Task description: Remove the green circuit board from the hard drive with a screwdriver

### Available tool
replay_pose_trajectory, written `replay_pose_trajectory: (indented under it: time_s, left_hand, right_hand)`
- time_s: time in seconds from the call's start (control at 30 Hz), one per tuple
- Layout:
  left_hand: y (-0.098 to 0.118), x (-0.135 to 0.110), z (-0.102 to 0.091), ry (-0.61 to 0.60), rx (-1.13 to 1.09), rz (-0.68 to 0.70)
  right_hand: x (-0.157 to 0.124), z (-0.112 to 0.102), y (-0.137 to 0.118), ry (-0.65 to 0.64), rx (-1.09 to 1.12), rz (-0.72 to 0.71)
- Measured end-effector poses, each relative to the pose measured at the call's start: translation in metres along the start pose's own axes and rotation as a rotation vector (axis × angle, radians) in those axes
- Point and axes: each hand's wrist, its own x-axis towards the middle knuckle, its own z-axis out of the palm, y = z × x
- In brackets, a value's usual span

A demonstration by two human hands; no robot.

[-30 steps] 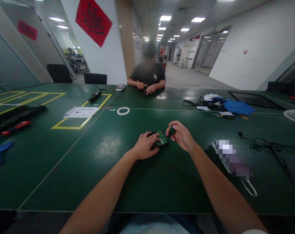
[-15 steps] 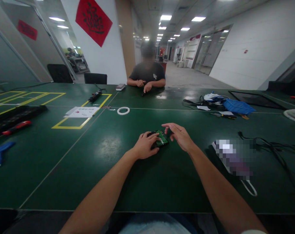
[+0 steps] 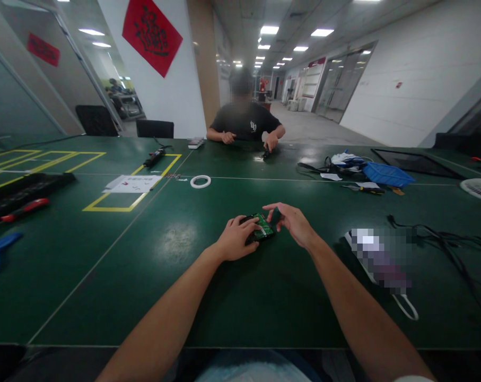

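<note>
A small green circuit board [image 3: 263, 228] on a black base lies on the green table [image 3: 176, 276] in front of me. My left hand [image 3: 235, 240] rests on its left side, fingers curled over the edge and holding it down. My right hand [image 3: 288, 222] hovers at the board's far right corner, with thumb and fingers spread and bent and the fingertips close to the board. I see nothing in the right hand.
A person sits across the table [image 3: 246, 119] handling a small dark tool. A white tape ring [image 3: 201, 181], a paper sheet [image 3: 132, 183], a blue tray [image 3: 387, 174], black cables [image 3: 443, 239], a red-handled tool [image 3: 23, 209] and a white cable [image 3: 407, 306] lie about.
My right hand has dropped and moved slightly left toward the board's corner. The left hand stays on the board. The person opposite has moved one hand out to their side.
</note>
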Motion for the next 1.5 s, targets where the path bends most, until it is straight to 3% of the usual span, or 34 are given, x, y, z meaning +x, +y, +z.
replay_pose_trajectory:
  time_s: [0.1,0.6,0.93,1.03,1.23,1.5]
  left_hand:
    - [0.001,0.000,-0.001,-0.008,-0.004,-0.002]
    - [-0.001,0.000,0.001,-0.003,-0.011,-0.006]
    - [0.000,0.000,0.000,-0.002,-0.008,-0.010]
    - [0.001,0.000,-0.001,-0.006,-0.018,-0.016]
    - [0.002,-0.002,-0.003,-0.005,-0.028,-0.009]
    - [0.000,-0.001,0.000,0.000,-0.018,-0.011]
  right_hand:
    - [0.000,0.003,0.000,0.005,-0.032,-0.013]
    - [-0.001,-0.001,-0.004,0.010,0.232,0.010]
    - [-0.001,-0.001,-0.001,0.029,0.232,-0.015]
    - [-0.001,-0.001,-0.004,0.054,0.183,-0.017]
    - [0.000,-0.009,-0.006,0.193,-0.133,-0.097]
    - [-0.004,-0.007,-0.013,0.036,0.052,0.058]
